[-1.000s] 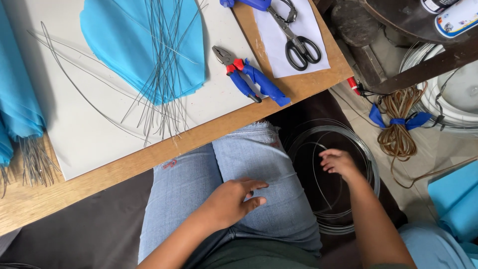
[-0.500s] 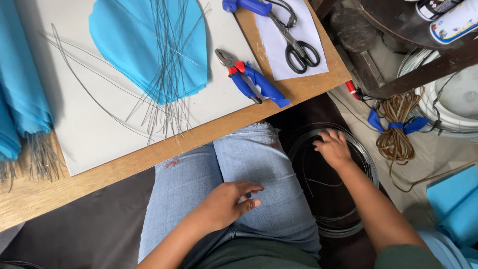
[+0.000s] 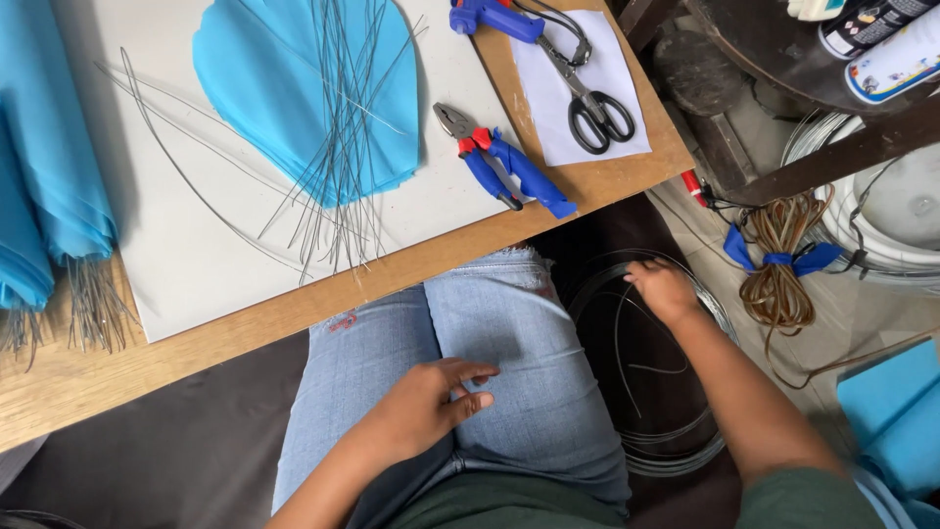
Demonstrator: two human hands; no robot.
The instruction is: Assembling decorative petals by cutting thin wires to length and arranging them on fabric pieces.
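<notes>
- R hand (image 3: 666, 289): reaching down right of the lap, fingers curled onto the top rim of the wire coil (image 3: 651, 392); looks like a light grasp on a strand or two, grip not fully visible.
- L hand (image 3: 426, 407): resting flat on the jeans (image 3: 509, 333), relaxed, holding nothing.
- Wire coil: dark, thin, many loops, lying low by the right leg, near edge of the table (image 3: 587, 186) above it. Prob. springy and stiff-ish, light per strand; loops likely to tangle or whip back. Best taken near a free end, pinched, w/ rest of coil left lying.
- Cut wire lengths (image 3: 338, 147): straight grey pieces fanned over blue fabric (image 3: 284, 88), on white board (image 3: 186, 264).
- Pliers (image 3: 499, 167): blue handles, right of the fabric, on the board's edge.
- Scissors (image 3: 587, 98): black handles, on white paper (image 3: 587, 59), far right of table.
- Blue bundles w/ wire stems (image 3: 49, 196): far left.
- Brown cord hank (image 3: 778, 264): blue tie, on floor, right of coil.
</notes>
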